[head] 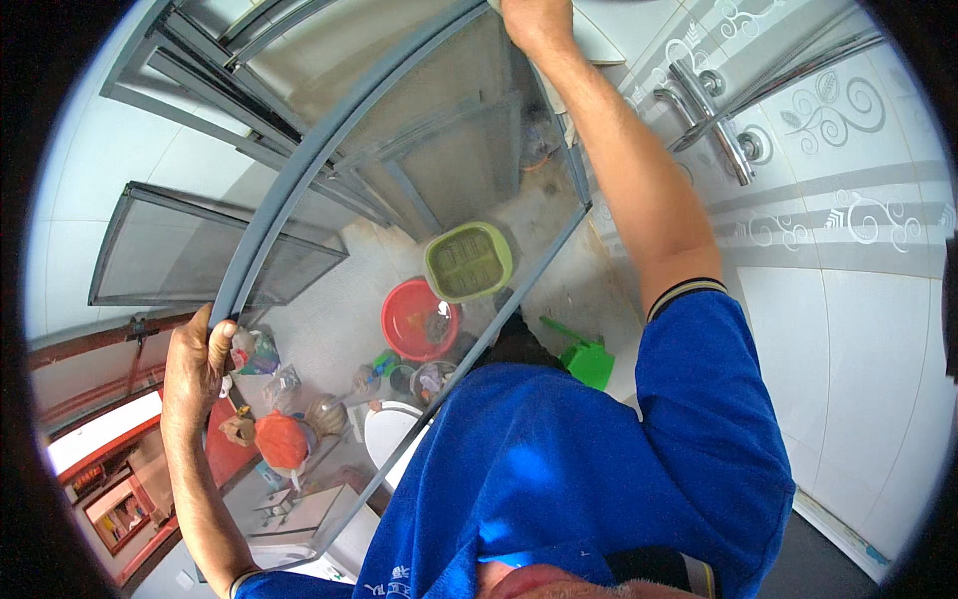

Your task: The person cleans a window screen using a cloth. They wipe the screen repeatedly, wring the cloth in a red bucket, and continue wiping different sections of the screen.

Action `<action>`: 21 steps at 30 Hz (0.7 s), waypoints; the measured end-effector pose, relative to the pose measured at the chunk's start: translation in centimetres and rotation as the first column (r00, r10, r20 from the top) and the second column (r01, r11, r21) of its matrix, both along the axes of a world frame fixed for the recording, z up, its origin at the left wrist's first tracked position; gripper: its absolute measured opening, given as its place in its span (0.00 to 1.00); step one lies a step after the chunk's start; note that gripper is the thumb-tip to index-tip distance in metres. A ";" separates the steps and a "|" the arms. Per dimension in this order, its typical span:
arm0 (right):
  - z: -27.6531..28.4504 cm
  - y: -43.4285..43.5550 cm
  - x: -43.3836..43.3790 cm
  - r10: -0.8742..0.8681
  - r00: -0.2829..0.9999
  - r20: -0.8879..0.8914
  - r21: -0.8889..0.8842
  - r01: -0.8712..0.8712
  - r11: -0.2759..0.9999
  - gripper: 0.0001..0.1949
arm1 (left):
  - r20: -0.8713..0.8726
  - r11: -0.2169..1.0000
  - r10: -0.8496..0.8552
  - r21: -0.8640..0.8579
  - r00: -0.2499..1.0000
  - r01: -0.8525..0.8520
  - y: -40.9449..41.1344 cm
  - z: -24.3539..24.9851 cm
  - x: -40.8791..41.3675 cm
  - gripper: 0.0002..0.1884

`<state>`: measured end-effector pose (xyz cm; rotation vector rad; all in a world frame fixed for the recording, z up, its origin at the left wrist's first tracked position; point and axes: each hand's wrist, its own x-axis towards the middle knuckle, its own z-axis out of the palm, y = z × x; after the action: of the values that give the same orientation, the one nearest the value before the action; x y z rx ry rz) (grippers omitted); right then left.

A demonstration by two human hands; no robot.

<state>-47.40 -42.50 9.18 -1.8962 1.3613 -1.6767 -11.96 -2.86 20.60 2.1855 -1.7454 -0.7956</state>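
A large grey-framed mesh screen panel (322, 161) is held up in front of my chest, tilted across the view. At the left, my left hand (196, 359) grips the frame's lower left corner, thumb on the near face. My right hand (537, 26) is at the frame's far corner near the top edge; its fingers are partly out of the picture, with something pale beneath them. Through the mesh show a red basin (400, 318) with water and a green plastic basket (469, 262) on the floor.
More grey-framed panels (123, 247) lean on the tiled wall at left. A chrome shower mixer (711, 120) juts from the right wall. A green dustpan (587, 363) lies by my feet. A white toilet (389, 434), bags and an orange-red bag (281, 442) stand lower left.
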 end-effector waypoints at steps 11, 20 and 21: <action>-5.1 -0.7 -8.0 -0.266 0.931 -0.249 0.046 0.286 0.957 0.12 | 0.227 0.995 -0.100 0.023 0.969 0.097 -0.5 -0.6 2.2 0.31; -3.6 8.8 7.2 -0.129 0.593 0.795 0.373 -0.310 0.875 0.25 | 0.089 0.999 -0.023 0.037 0.996 0.020 -1.9 -2.3 1.2 0.29; -4.3 8.8 8.1 -0.091 0.671 0.735 0.320 -0.225 0.920 0.26 | 0.088 0.999 -0.051 0.022 0.995 0.049 -2.8 -2.5 0.7 0.30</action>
<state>-39.25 -33.74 4.83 -0.8422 1.1189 -1.6825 -11.26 -5.69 18.06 2.2305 -1.8486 -0.7412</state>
